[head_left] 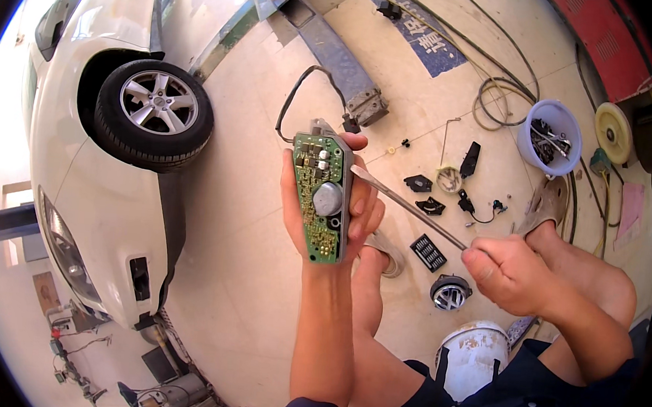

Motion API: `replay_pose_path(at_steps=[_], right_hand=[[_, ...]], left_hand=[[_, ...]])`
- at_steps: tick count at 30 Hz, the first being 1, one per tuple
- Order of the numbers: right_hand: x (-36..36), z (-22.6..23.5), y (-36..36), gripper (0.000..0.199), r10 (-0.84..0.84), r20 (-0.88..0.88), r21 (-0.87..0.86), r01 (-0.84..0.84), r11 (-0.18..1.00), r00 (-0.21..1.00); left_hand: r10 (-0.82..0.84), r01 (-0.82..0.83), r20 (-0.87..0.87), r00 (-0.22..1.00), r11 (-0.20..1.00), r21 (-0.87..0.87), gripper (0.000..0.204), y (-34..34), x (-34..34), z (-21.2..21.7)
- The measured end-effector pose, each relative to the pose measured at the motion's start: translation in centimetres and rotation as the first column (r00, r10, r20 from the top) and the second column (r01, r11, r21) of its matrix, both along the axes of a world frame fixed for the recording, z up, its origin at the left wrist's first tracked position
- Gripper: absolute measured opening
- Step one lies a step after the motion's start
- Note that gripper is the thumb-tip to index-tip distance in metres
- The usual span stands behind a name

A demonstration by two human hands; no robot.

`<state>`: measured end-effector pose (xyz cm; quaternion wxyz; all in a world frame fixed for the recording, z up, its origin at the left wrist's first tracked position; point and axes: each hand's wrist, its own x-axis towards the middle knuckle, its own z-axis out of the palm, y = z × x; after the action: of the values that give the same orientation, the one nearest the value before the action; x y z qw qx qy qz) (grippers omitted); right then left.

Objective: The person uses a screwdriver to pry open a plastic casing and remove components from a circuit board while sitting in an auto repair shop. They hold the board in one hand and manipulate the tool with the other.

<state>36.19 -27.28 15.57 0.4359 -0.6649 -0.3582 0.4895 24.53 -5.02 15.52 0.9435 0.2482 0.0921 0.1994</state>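
Observation:
My left hand [365, 199] is wrapped round an electronic module with a green circuit board [310, 229] facing me. A round silver capacitor-like part [327, 199] stands up from the board, and a grey metal housing edges it. From the module's top a black cable [305, 76] loops up to a small connector. My right hand [510, 275] is closed on the handle end of a flat-blade screwdriver [417, 212]; the handle itself is hidden in the fist. The blade's tip reaches the right edge of the module, by my left fingers; whether it touches cannot be made out.
Several black plastic parts [431, 206] and a round emblem [451, 293] lie on the floor. A lilac bucket [551, 137] holds metal parts. A white bucket [476, 345] stands between my legs. At left are a white car [102, 224] and a lift arm [330, 58]; hoses [502, 102] lie far right.

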Motion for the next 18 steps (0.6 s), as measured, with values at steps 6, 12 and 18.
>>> replay_pose_path(at_steps=[6, 12, 18], right_hand=[[1.0, 0.7, 0.4, 0.033, -0.043, 0.197, 0.008, 0.042, 0.999, 0.979], [2.0, 0.7, -0.5, 0.031, -0.155, 0.017, 0.004, 0.155, 0.988, 0.988], [1.6, 0.0, -0.4, 0.031, -0.124, 0.096, 0.050, 0.120, 0.992, 0.988]], left_hand=[[0.161, -0.111, -0.200, 0.966, 0.964, 0.241, 0.073, -0.2, -0.6, 1.5], [0.320, -0.124, -0.314, 0.894, 0.850, 0.512, 0.074, -1.4, -0.1, 2.3], [0.345, -0.126, -0.317, 0.884, 0.827, 0.548, 0.073, -1.6, 0.0, 1.7]])
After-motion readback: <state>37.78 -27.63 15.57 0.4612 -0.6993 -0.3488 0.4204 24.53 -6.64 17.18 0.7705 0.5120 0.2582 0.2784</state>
